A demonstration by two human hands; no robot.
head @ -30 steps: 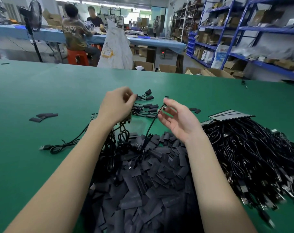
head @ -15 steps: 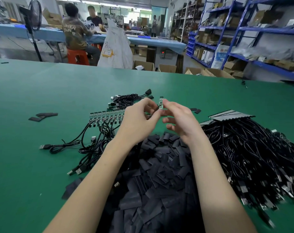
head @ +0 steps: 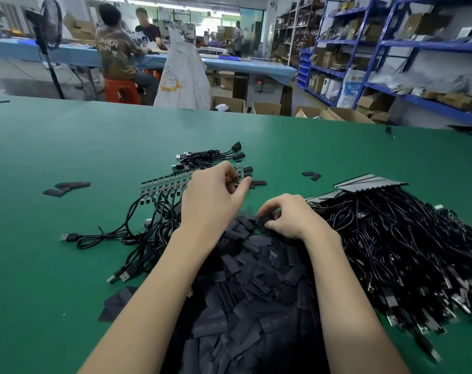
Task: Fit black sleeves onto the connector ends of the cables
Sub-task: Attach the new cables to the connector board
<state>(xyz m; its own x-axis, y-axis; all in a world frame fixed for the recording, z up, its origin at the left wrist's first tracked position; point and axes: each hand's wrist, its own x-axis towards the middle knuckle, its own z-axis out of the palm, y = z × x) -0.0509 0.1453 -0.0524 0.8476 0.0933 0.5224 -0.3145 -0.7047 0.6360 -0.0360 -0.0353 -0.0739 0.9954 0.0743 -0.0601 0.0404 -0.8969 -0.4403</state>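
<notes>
Picking a sleeve for the next connector end

Right hand pinches into the sleeve pile; left hand, beyond it, apparently grips a small connector board. Sleeves look light, floppy: take by one end.

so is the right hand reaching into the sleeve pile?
Yes. The right hand rests on the far edge of the sleeve pile, its fingers curled into the loose black sleeves.

The right hand is no longer raised beside the left; it has dropped onto the near pile of sleeves, fingers curled and pinching into the top pieces. The left hand, which a second ago reached toward the far cables, now alone holds the small connector board, its thumb stretched out to the right.
</notes>
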